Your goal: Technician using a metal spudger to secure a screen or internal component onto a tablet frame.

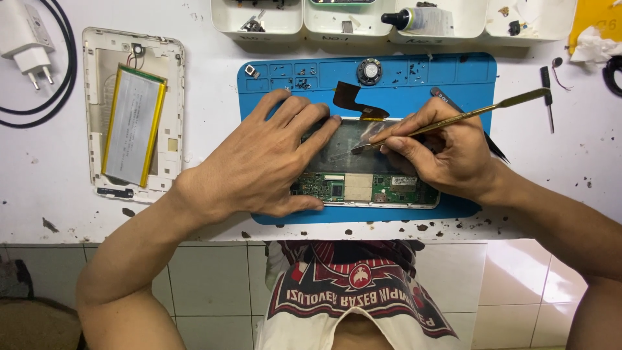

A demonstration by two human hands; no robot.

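- Floor tiles and the person's printed shirt (353, 291) are seen nearest, below the worktop (39, 175) edge.
- An opened tablet (363, 185) is laid on a blue work mat (453, 71), its green circuit board (395, 189) exposed along the near edge.
- The left hand (265, 159) is pressed flat on the tablet's left part, with the fingers (304, 120) spread apart and nothing gripped.
- The right hand (444, 152) is closed on a thin metal pry tool (466, 115); its fingers are clamped round the shaft, and the flat tip is set against the tablet's inner surface near the middle.
- A brown flex ribbon (353, 100) is seen just beyond the tablet, and a small round speaker (369, 71) lies further back on the mat.
- To the left, well apart, a white back cover (172, 97) holding a silver battery (133, 126) is laid on the worktop.
- White parts trays (285, 26) are lined along the far edge, and a white charger (26, 42) with black cable is placed at the far left.
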